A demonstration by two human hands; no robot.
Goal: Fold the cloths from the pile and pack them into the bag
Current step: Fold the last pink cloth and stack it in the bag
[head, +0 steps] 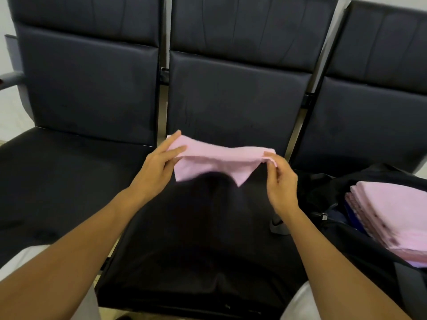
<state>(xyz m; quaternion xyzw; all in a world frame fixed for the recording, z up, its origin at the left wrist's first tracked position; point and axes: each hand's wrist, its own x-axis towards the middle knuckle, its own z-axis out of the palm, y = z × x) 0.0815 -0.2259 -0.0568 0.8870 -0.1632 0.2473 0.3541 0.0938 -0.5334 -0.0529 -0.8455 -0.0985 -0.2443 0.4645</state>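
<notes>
Pink folded cloths (pixel 392 218) already fill the bag (pixel 360 245); my left hand (pixel 157 167) and right hand (pixel 280 179) pinch another cloth (pixel 217 159), half folded.

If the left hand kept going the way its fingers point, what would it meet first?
The left hand points up and right, past the pink cloth it pinches. Beyond that, likely the middle seat's backrest, though depth is hard to judge from one view.

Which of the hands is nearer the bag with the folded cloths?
Right. The right hand pinches the pink cloth just beside the bag; the left hand holds the cloth's far end.
</notes>
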